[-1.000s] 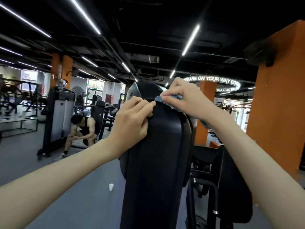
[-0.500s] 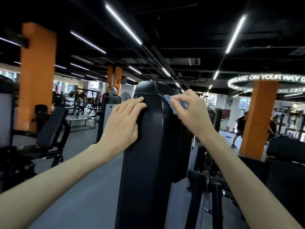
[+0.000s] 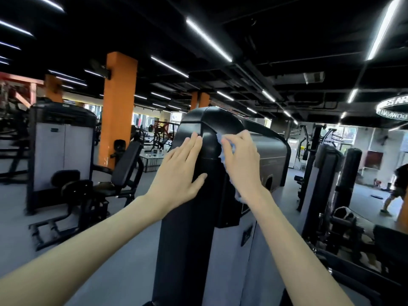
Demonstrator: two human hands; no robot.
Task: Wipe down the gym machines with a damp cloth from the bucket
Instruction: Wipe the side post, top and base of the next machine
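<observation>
Since half a second ago both hands have slid down off the cap of the machine (image 3: 189,239), and the view has swung, so an orange pillar (image 3: 118,111) now sits left of centre. Left hand (image 3: 178,171): flat on the machine's left face, palm down, fingers straight and close together, tips at the seam under the cap, thumb splayed out across the front edge. It holds nothing. Right hand (image 3: 241,164): fingers curled over the blue cloth (image 3: 221,156), pressing it onto the right edge of the black housing just below the cap. The cloth is mostly hidden under the palm; one strip shows between fingers and housing, and a bit of it pokes out below the wrist. Can't tell how much of it is bunched up underneath. The two hands are near each other, apart, with the front ridge of the housing between them. Both forearms are bare and reach in from the bottom corners. Below the right hand the housing gives way to a pale grey panel. Further left stands another machine (image 3: 61,146) with a grey panel, a black seat pad (image 3: 125,164) beside it, on a grey floor. Far right, a person (image 3: 397,188) is partly cut off by the frame edge. Overhead are a black ceiling, strip lights (image 3: 207,38) and a lit ring sign (image 3: 393,107).
</observation>
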